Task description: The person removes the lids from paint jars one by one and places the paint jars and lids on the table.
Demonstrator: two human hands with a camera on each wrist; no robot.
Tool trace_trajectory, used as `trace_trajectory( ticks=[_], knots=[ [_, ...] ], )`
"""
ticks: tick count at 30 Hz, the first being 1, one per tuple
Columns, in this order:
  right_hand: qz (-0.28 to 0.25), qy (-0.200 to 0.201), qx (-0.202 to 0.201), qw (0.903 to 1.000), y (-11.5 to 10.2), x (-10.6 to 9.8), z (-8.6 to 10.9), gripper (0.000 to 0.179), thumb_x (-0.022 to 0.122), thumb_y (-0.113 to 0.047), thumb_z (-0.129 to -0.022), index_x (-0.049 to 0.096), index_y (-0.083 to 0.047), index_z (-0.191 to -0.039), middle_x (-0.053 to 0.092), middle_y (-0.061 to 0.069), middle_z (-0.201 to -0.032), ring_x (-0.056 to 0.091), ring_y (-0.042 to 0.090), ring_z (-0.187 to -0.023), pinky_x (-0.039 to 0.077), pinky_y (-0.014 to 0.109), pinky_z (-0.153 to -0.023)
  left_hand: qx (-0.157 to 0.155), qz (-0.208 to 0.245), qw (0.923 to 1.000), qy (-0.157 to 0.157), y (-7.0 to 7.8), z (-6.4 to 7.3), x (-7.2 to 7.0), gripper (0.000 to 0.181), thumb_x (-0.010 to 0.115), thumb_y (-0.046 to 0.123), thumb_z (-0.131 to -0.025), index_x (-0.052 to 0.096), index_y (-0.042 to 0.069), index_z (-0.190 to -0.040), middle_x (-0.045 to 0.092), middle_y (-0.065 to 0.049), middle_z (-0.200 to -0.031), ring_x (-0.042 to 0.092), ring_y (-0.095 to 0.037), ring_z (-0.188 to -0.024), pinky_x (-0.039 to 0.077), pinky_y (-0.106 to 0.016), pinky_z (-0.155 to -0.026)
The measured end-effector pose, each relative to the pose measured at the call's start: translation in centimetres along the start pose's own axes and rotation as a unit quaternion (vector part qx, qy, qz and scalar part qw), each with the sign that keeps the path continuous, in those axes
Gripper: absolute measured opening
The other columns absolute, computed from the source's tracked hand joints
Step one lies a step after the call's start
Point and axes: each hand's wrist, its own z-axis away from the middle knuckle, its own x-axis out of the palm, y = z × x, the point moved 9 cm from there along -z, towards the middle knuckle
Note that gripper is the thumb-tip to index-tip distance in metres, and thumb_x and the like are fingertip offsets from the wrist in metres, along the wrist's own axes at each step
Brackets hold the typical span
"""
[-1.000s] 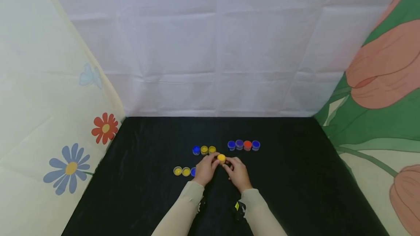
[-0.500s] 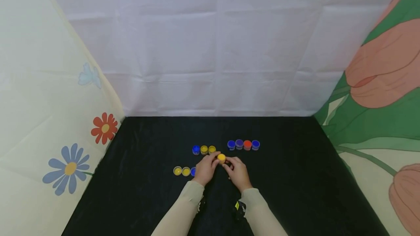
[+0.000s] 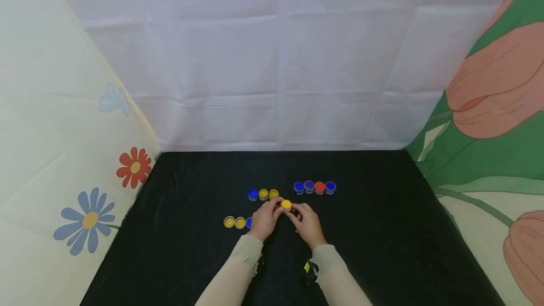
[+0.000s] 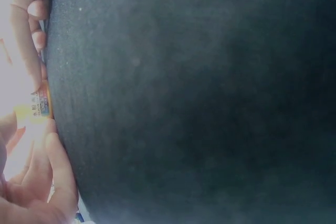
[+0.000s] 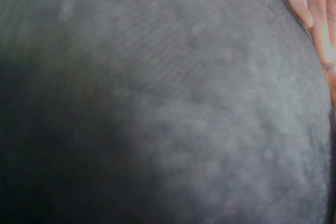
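Between my two hands is a small yellow paint pot [image 3: 286, 206], its yellow top facing up. My left hand [image 3: 264, 220] pinches it from the left with thumb and forefinger. From the right, my right hand [image 3: 309, 225] pinches the other side. The left wrist view shows the pot's printed side label [image 4: 42, 103] between the fingertips of both hands. Close behind my left hand is a short row with a blue pot [image 3: 253, 195] and two yellow pots [image 3: 263, 195]. Beside my left wrist, a second blue pot [image 3: 249, 223] is partly hidden by that hand.
Two more yellow pots [image 3: 229, 222] stand at the left end of the near row. Farther back on the right is a row with blue pots [image 3: 299, 188], a purple pot [image 3: 309, 186] and a red pot [image 3: 319, 188]. Black cloth [image 3: 382, 230] covers the table.
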Motion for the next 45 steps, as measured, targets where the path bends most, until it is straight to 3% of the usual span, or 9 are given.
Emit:
trace_trajectory(
  ticks=[15,22,26,29,33,45],
  knots=[
    [0.007,0.008,0.001,0.9999,0.1,-0.1,0.0,0.024,0.073,-0.01,-0.094,0.071,0.001,-0.114,0.058,0.007,-0.094,0.049,0.007,-0.052,0.049,0.023,-0.047,-0.026,0.032,0.9991,0.008,0.2,-0.1,-0.1,0.028,0.06,0.023,-0.103,0.063,0.012,-0.129,0.071,-0.011,-0.114,0.068,-0.028,-0.104,0.051,-0.053,-0.092],
    [0.014,0.011,0.004,0.9998,0.4,0.0,0.0,0.023,0.073,-0.01,-0.094,0.071,0.0,-0.114,0.058,0.007,-0.095,0.049,0.008,-0.053,0.049,0.023,-0.047,-0.031,0.061,0.9976,0.007,-0.3,-0.3,-0.2,0.028,0.059,0.022,-0.104,0.064,0.006,-0.126,0.071,-0.012,-0.114,0.067,-0.03,-0.104,0.051,-0.05,-0.094],
    [0.015,0.007,0.007,0.9998,0.5,0.1,0.0,0.024,0.073,-0.011,-0.094,0.071,0.0,-0.115,0.058,0.007,-0.095,0.049,0.008,-0.054,0.049,0.023,-0.047,-0.004,0.07,0.9973,0.019,0.0,-0.4,-0.8,0.024,0.062,0.016,-0.102,0.065,0.004,-0.123,0.067,-0.012,-0.113,0.065,-0.027,-0.102,0.053,-0.045,-0.092],
    [0.016,0.009,0.006,0.9998,0.5,0.1,0.0,0.024,0.073,-0.011,-0.094,0.071,0.0,-0.115,0.058,0.007,-0.095,0.049,0.008,-0.054,0.049,0.022,-0.047,0.045,0.057,0.997,0.027,1.1,-0.5,-1.5,0.022,0.065,0.011,-0.099,0.068,0.003,-0.12,0.065,-0.012,-0.11,0.064,-0.025,-0.099,0.055,-0.042,-0.089],
    [0.015,0.009,0.005,0.9998,0.5,0.1,0.0,0.023,0.073,-0.01,-0.094,0.071,0.0,-0.114,0.058,0.006,-0.094,0.049,0.007,-0.054,0.049,0.023,-0.047,0.095,0.036,0.9948,0.012,2.4,-0.7,-1.8,0.02,0.067,0.007,-0.098,0.069,0.004,-0.117,0.066,-0.012,-0.111,0.063,-0.025,-0.098,0.054,-0.04,-0.088],
    [0.012,0.007,0.005,0.9999,0.2,0.2,0.1,0.023,0.073,-0.011,-0.095,0.071,-0.001,-0.115,0.058,0.006,-0.094,0.048,0.006,-0.053,0.049,0.023,-0.048,0.094,0.049,0.994,-0.026,2.3,-1.2,-1.2,0.022,0.068,0.001,-0.095,0.069,-0.002,-0.116,0.068,-0.018,-0.118,0.066,-0.03,-0.107,0.055,-0.041,-0.093]
  ],
)
